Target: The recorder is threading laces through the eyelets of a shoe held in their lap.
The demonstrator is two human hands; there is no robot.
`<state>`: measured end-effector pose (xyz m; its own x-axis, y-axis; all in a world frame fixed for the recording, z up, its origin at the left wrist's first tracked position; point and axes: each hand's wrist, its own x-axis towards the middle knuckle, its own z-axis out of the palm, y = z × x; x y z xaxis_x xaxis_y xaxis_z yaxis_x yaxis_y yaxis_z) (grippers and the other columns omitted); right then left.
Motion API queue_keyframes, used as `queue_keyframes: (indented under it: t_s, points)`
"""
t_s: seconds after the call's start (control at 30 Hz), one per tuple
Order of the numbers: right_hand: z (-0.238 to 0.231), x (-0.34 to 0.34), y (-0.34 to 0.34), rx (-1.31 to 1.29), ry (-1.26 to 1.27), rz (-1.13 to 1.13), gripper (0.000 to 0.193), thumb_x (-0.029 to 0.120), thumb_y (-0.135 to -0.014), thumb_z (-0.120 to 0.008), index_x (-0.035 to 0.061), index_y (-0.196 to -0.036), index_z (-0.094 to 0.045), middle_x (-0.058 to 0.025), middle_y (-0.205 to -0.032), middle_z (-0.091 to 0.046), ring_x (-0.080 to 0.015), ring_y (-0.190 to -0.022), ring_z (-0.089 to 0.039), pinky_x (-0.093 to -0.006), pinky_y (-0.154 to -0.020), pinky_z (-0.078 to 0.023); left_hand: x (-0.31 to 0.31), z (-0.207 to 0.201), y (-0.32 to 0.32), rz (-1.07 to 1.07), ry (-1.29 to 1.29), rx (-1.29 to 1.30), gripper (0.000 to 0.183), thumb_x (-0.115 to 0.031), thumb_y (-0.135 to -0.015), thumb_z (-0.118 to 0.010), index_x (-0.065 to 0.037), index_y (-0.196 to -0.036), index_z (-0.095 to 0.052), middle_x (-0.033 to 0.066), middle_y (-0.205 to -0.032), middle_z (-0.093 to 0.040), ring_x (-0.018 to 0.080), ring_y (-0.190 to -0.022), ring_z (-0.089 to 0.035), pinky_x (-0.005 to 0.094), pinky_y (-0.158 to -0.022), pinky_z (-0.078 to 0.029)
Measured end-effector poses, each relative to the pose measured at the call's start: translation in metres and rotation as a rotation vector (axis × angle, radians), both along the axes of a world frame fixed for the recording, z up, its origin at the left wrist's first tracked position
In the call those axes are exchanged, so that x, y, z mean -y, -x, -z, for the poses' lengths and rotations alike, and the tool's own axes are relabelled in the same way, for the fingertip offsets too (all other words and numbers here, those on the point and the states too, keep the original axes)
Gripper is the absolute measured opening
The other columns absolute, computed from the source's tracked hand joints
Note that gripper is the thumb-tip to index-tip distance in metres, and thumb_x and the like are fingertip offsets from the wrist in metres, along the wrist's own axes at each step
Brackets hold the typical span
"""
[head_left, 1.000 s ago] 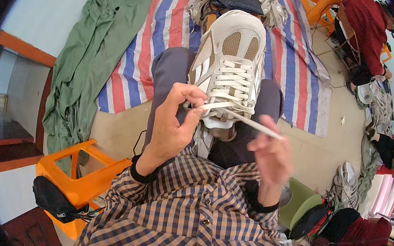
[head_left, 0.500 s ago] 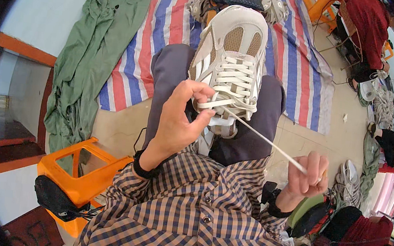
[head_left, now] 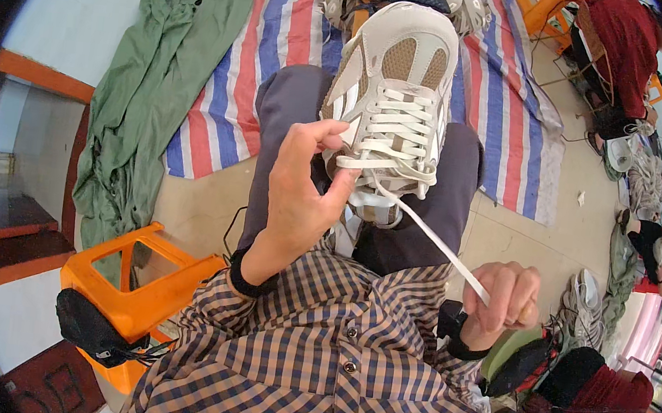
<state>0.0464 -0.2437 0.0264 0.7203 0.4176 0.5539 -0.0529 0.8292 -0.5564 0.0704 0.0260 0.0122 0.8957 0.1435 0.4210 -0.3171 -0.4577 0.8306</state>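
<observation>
1. So the white-and-brown mesh sneaker [head_left: 410, 41] is sitting at the person's dark-trousered knees [head_left: 293, 94], toe pointing away and lacing facing up. Can't tell what's propping it up underneath.
2. Left hand [head_left: 305, 184] is hovering at the shoe's left collar, thumb and index parted in a wide C. The thumb tip is sitting right by a loop of lace, but I can't tell if it's touching.
3. Right hand [head_left: 503, 297] is closing its fingers tightly around the flat off-white lace [head_left: 440, 246], which is stretching diagonally from the shoe's collar.
4. Beyond the knees, a red-white-and-blue striped sheet [head_left: 233, 99] is covering some floor.
5. An orange plastic stool [head_left: 136, 299] is standing off to the left.
</observation>
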Motion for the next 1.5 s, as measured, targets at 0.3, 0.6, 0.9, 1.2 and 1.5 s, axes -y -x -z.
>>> queue_keyframes:
  t_s: [0.3, 0.6, 0.9, 1.2, 1.5]
  points:
    - [0.004, -0.025, 0.008, -0.235, 0.556, 0.161, 0.027, 0.021, -0.092, -0.057, 0.0023, -0.073, -0.052, -0.0173, -0.072, -0.062, -0.0188, -0.054, -0.057, -0.0403, -0.072, -0.051, -0.001, 0.005, -0.002, -0.089, -0.119, 0.035, 0.027, -0.002, -0.072, -0.068, -0.005, -0.096, -0.055, 0.0095, -0.094, -0.056, 0.0277, -0.087, -0.055, 0.0353, -0.077, -0.045]
    - [0.010, -0.036, 0.002, -0.283, 0.668, 0.096, 0.023, 0.020, -0.094, -0.059, -0.0005, -0.084, -0.057, -0.0182, -0.089, -0.065, -0.0169, -0.073, -0.063, -0.0270, -0.063, -0.051, 0.000, -0.001, -0.007, -0.062, -0.090, 0.110, 0.010, 0.001, -0.081, -0.062, -0.005, -0.090, -0.062, 0.0094, -0.084, -0.060, 0.0274, -0.079, -0.057, 0.0357, -0.073, -0.045]
    - [0.019, -0.023, -0.001, -0.280, 0.642, 0.185, 0.023, 0.023, -0.093, -0.060, 0.0004, -0.088, -0.058, -0.0182, -0.092, -0.066, -0.0155, -0.070, -0.062, -0.0292, -0.066, -0.052, 0.004, 0.004, 0.000, -0.021, -0.066, 0.113, 0.027, 0.002, -0.074, -0.069, -0.004, -0.098, -0.062, 0.0103, -0.088, -0.060, 0.0260, -0.080, -0.058, 0.0338, -0.071, -0.046]
    - [0.030, -0.007, -0.011, -0.623, 0.461, 0.590, 0.014, 0.015, -0.097, -0.053, 0.0021, -0.098, -0.059, -0.0153, -0.109, -0.065, -0.0130, -0.078, -0.060, -0.0323, -0.079, -0.051, 0.006, 0.007, -0.001, -0.069, -0.278, 0.053, 0.071, -0.003, -0.068, -0.075, -0.003, -0.132, -0.044, 0.0210, -0.138, -0.043, 0.0356, -0.128, -0.042, 0.0416, -0.107, -0.034]
    - [0.039, -0.019, -0.012, -0.658, 0.533, 0.517, 0.015, 0.016, -0.098, -0.054, 0.0024, -0.101, -0.059, -0.0118, -0.103, -0.066, -0.0127, -0.079, -0.062, -0.0289, -0.079, -0.052, -0.013, 0.018, -0.013, 0.185, -0.040, -0.183, 0.095, -0.009, -0.071, -0.076, -0.002, -0.149, -0.021, 0.0186, -0.149, -0.031, 0.0293, -0.139, -0.032, 0.0422, -0.113, -0.028]
